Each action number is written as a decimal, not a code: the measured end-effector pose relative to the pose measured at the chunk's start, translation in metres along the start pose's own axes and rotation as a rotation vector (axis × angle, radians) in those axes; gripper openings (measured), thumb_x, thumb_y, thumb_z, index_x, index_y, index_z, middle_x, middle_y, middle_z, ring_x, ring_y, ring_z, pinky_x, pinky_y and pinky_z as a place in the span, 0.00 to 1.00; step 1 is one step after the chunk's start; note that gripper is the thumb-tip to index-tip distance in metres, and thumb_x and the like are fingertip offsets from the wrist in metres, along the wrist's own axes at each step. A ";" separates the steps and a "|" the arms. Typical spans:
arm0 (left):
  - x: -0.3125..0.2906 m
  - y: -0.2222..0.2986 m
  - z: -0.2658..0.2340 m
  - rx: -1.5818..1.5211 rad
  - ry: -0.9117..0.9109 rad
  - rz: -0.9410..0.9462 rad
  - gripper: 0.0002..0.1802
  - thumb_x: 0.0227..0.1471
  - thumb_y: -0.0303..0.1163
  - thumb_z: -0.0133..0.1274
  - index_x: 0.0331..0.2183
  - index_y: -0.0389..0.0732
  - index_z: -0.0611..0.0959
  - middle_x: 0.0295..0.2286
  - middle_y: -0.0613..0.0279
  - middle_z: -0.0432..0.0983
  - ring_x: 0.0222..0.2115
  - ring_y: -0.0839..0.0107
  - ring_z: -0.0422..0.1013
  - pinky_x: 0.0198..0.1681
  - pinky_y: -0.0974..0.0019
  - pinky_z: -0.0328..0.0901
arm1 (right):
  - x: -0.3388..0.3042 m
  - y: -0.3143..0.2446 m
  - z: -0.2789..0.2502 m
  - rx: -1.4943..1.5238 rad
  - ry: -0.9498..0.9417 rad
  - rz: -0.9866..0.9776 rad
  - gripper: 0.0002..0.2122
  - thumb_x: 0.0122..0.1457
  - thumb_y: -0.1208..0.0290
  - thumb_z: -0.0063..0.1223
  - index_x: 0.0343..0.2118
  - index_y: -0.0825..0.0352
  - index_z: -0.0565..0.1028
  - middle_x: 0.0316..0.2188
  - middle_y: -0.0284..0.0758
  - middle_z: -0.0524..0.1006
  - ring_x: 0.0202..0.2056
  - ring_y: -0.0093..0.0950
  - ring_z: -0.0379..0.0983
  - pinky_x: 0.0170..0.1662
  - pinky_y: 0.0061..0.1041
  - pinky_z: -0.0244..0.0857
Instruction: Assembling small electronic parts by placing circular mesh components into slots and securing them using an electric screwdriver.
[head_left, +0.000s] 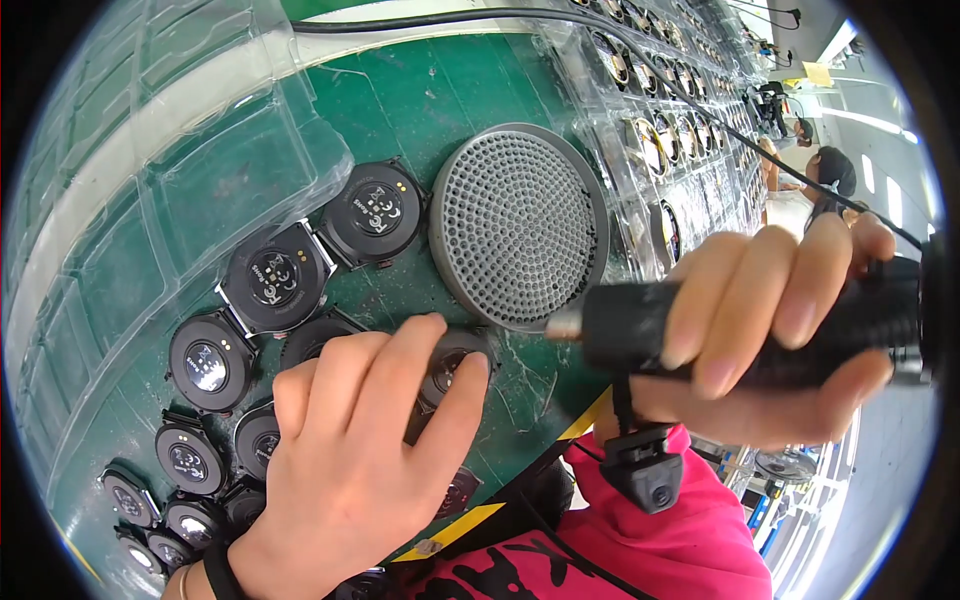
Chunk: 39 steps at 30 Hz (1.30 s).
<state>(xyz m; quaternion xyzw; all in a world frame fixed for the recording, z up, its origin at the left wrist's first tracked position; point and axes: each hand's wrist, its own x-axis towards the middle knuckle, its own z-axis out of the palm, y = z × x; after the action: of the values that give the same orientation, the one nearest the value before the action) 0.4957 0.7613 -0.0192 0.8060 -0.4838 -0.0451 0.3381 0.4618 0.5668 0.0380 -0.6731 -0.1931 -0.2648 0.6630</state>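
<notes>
My left hand (pixel 365 430) reaches over a round black watch case (pixel 455 360), its thumb and index finger against the case's edge. The palm and other fingers partly cover this case and its neighbours. My right hand (pixel 770 320) is wrapped round a black electric screwdriver (pixel 630 325), which is somewhat blurred. Its metallic tip points left, close to the lower right rim of a round grey dimpled tray (pixel 515 220). More black watch cases, such as one near the tray (pixel 375 213) and one left of it (pixel 272 280), lie back up around my left hand.
A clear plastic blister tray (pixel 190 190) covers the left of the green mat (pixel 440 85). Compartment trays of round watch parts (pixel 650 145) stand at the far right. A black cable (pixel 440 17) crosses the back. Beyond the table sits another person (pixel 810 190).
</notes>
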 end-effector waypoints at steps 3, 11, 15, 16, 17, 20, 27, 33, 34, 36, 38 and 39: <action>0.002 0.002 -0.001 0.009 -0.031 -0.015 0.22 0.34 0.28 0.61 0.38 0.41 0.80 0.45 0.58 0.70 0.38 0.60 0.65 0.39 0.61 0.55 | -0.001 0.002 -0.012 -0.175 0.201 -0.085 0.27 0.61 0.54 0.39 0.53 0.74 0.58 0.27 0.35 0.65 0.13 0.21 0.61 0.12 0.23 0.59; 0.004 0.000 -0.001 0.047 -0.016 0.012 0.25 0.31 0.28 0.61 0.39 0.40 0.80 0.45 0.56 0.71 0.38 0.59 0.65 0.43 0.60 0.55 | -0.002 0.005 -0.003 -0.173 0.231 -0.073 0.27 0.61 0.54 0.39 0.53 0.73 0.58 0.27 0.35 0.65 0.13 0.22 0.61 0.13 0.25 0.59; 0.004 0.000 0.001 0.048 0.000 0.022 0.25 0.30 0.26 0.59 0.39 0.39 0.79 0.45 0.56 0.71 0.39 0.59 0.65 0.44 0.59 0.55 | 0.000 0.007 0.005 -0.172 0.241 -0.065 0.27 0.61 0.53 0.39 0.54 0.72 0.58 0.27 0.35 0.65 0.13 0.23 0.60 0.13 0.26 0.59; 0.004 0.000 0.001 0.048 -0.001 0.022 0.25 0.31 0.25 0.58 0.39 0.38 0.79 0.45 0.56 0.71 0.39 0.58 0.65 0.45 0.59 0.55 | 0.000 0.008 0.007 -0.171 0.244 -0.063 0.27 0.61 0.53 0.39 0.54 0.72 0.58 0.27 0.35 0.65 0.13 0.23 0.60 0.14 0.26 0.59; 0.004 0.000 0.001 0.048 -0.001 0.022 0.25 0.31 0.25 0.58 0.39 0.38 0.79 0.45 0.56 0.71 0.39 0.58 0.66 0.45 0.58 0.55 | 0.000 0.008 0.009 -0.170 0.246 -0.061 0.27 0.61 0.53 0.39 0.54 0.71 0.58 0.27 0.35 0.64 0.13 0.24 0.60 0.14 0.27 0.59; 0.003 0.000 0.001 0.046 0.002 0.019 0.25 0.31 0.24 0.58 0.39 0.37 0.79 0.45 0.56 0.71 0.40 0.58 0.66 0.45 0.58 0.55 | 0.000 0.009 0.013 -0.167 0.256 -0.054 0.27 0.60 0.53 0.39 0.54 0.71 0.58 0.28 0.35 0.64 0.13 0.24 0.60 0.14 0.28 0.60; 0.003 0.001 -0.001 0.019 0.022 -0.019 0.26 0.31 0.24 0.59 0.40 0.37 0.79 0.44 0.55 0.71 0.41 0.57 0.66 0.46 0.57 0.55 | 0.000 0.004 0.003 -0.314 0.235 -0.006 0.26 0.60 0.54 0.40 0.52 0.73 0.58 0.28 0.35 0.64 0.14 0.24 0.60 0.14 0.26 0.59; 0.003 0.000 -0.002 0.003 0.012 -0.013 0.25 0.33 0.25 0.60 0.40 0.37 0.78 0.44 0.55 0.71 0.45 0.56 0.67 0.47 0.57 0.56 | -0.009 -0.010 0.003 -0.273 0.173 -0.018 0.26 0.60 0.55 0.43 0.51 0.74 0.57 0.27 0.36 0.65 0.14 0.24 0.61 0.14 0.25 0.60; 0.003 -0.001 -0.002 -0.003 0.011 -0.012 0.24 0.33 0.25 0.60 0.40 0.37 0.78 0.44 0.55 0.71 0.45 0.56 0.67 0.47 0.57 0.56 | -0.013 -0.020 -0.002 -0.266 0.162 -0.019 0.26 0.60 0.55 0.43 0.51 0.74 0.57 0.27 0.36 0.65 0.14 0.24 0.62 0.14 0.25 0.61; 0.003 -0.001 -0.001 0.001 0.012 -0.010 0.24 0.33 0.25 0.60 0.40 0.37 0.78 0.44 0.56 0.71 0.45 0.56 0.67 0.47 0.57 0.56 | -0.005 0.002 0.007 -0.255 0.143 -0.021 0.26 0.59 0.56 0.44 0.50 0.74 0.57 0.27 0.36 0.65 0.13 0.24 0.62 0.14 0.25 0.61; 0.003 -0.001 0.000 0.006 0.019 -0.006 0.25 0.33 0.25 0.61 0.40 0.37 0.78 0.44 0.56 0.71 0.44 0.56 0.68 0.47 0.57 0.56 | -0.015 -0.014 0.006 -0.246 0.123 -0.024 0.26 0.59 0.56 0.45 0.50 0.74 0.57 0.27 0.36 0.65 0.13 0.24 0.62 0.14 0.24 0.62; 0.003 -0.001 0.000 0.005 0.018 -0.006 0.25 0.33 0.25 0.61 0.40 0.37 0.78 0.44 0.56 0.71 0.44 0.56 0.68 0.47 0.57 0.56 | -0.019 -0.021 0.006 -0.242 0.113 -0.025 0.26 0.59 0.56 0.45 0.50 0.74 0.57 0.27 0.36 0.65 0.13 0.24 0.63 0.14 0.24 0.62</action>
<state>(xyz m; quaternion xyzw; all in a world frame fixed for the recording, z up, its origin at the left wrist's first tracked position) 0.4978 0.7588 -0.0186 0.8086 -0.4786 -0.0375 0.3402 0.4349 0.5753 0.0430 -0.7296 -0.1307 -0.3319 0.5835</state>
